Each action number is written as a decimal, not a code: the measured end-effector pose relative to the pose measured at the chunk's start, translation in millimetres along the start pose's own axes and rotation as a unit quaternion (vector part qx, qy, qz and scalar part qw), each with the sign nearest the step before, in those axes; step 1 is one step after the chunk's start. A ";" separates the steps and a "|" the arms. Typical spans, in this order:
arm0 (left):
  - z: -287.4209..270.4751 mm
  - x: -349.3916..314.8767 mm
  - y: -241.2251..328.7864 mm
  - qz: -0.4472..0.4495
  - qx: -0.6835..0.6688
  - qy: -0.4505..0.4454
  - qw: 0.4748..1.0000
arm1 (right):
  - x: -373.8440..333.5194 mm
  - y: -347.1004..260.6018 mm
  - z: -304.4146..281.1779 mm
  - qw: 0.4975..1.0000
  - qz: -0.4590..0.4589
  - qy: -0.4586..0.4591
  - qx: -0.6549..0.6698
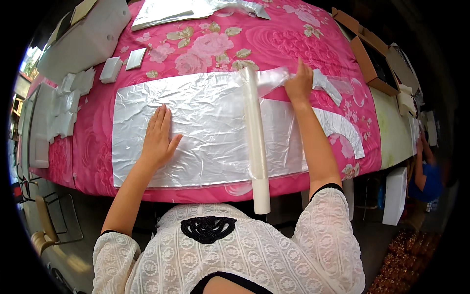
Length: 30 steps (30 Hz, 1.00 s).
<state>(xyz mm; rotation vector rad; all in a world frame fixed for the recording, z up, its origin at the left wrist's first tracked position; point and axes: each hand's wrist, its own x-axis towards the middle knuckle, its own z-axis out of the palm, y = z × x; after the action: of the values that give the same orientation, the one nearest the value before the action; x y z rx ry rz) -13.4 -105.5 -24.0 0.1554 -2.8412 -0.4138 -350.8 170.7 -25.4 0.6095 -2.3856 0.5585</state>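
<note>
near: roll (255,132) across the bags (200,142), close end past the cloth (93,161); likely stiff, best held by its ends. bags flat, wrinkled; probably light, soft, slippery, best pinched at an edge. left hand (159,139) palm-down on them, fingers straight, gripping nothing. farther: right hand (299,83), fingers mostly curled, at clear film (271,81); whether pinching, cannot tell. far: another stack (166,17).
</note>
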 end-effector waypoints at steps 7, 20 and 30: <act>-12.2 -2.6 -3.2 -0.015 -0.010 0.035 0.999 | 26.4 170.6 -139.0 0.929 0.268 0.084 -0.240; -53.6 -44.3 0.2 -0.032 0.022 0.046 0.998 | -113.3 -80.1 -129.9 0.811 -0.407 -0.357 0.222; -99.3 -120.9 -22.6 -0.143 -0.055 0.041 0.987 | -100.4 -315.4 -121.2 0.554 -0.445 -0.394 0.583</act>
<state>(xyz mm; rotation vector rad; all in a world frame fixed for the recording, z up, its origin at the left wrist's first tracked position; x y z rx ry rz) 131.4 -136.1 31.6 0.5504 -2.7123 -0.6062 -54.1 8.4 73.8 2.9115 -1.4530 1.5375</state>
